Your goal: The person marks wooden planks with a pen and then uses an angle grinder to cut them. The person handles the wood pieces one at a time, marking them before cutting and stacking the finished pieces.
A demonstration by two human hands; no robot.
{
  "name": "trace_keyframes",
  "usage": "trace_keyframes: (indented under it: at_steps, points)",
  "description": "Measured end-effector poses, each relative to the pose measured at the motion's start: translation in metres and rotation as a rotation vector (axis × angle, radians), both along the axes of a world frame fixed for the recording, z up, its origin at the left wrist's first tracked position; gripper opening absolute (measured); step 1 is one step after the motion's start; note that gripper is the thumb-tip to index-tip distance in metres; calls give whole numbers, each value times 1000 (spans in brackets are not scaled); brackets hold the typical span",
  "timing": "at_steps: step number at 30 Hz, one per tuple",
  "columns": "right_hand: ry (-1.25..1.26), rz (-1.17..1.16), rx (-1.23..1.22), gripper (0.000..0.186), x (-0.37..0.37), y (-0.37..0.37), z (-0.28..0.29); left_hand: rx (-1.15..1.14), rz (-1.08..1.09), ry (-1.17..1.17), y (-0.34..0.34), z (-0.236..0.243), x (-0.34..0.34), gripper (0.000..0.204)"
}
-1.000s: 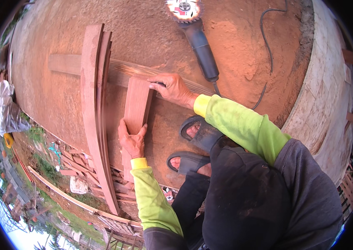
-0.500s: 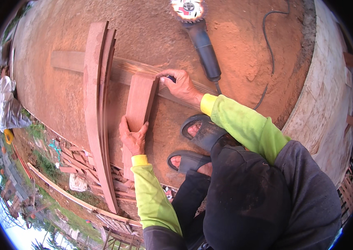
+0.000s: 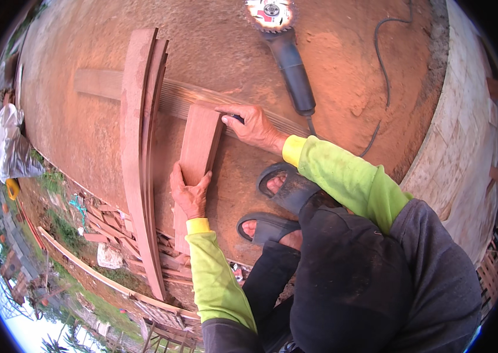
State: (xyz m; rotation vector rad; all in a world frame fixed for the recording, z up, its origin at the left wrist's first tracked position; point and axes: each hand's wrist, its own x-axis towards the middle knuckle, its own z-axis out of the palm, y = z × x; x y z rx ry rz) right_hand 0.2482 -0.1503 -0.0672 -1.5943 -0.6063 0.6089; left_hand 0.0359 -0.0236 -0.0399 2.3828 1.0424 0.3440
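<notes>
A short reddish wooden board [image 3: 201, 138] lies lengthwise before me, its far end over a grooved plank [image 3: 99, 82]. My left hand [image 3: 189, 193] is closed round the board's near part, thumb and fingers on opposite edges. At the far right corner, my right hand [image 3: 252, 126] pinches a small dark object [image 3: 236, 119], too hidden to name, with its index finger reaching onto the board's edge. Left of them, several long boards [image 3: 137, 106] lie stacked across the plank. An angle grinder [image 3: 293, 70] with a toothed disc lies beyond my right hand.
A black cord [image 3: 385, 70] snakes over the dusty floor [image 3: 343, 76] at the right, beside a pale sheeted surface [image 3: 437, 153]. My sandalled feet [image 3: 278, 185] are just below my hands. Offcuts [image 3: 108, 226], a white sack [image 3: 8, 147] and grass lie beyond the floor's left edge.
My right hand and its index finger have shifted slightly at the board's far end. My left hand keeps its grip. The view has drifted a little.
</notes>
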Motion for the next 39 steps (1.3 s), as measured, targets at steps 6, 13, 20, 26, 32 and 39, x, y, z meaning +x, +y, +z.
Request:
trace_keyframes:
  at_steps: [6,13,20,26,32,39]
  points:
    - [-73,120,-27,36,2,6,7,33,-5,24,2,0,-4,81]
    - [-73,302,4,49,17,13,0,6,5,30,0,0,-2,81]
    - [34,479,-108,59,28,12,18,37,12,44,-1,0,-2,82]
    - [46,561,-158,63,41,19,11,21,18,73,-1,-1,2,80]
    - [31,603,-293,63,41,23,15,58,4,42,3,-12,-3,83]
    - [443,132,-241,36,42,-2,25,32,35,12,4,-11,-1,79]
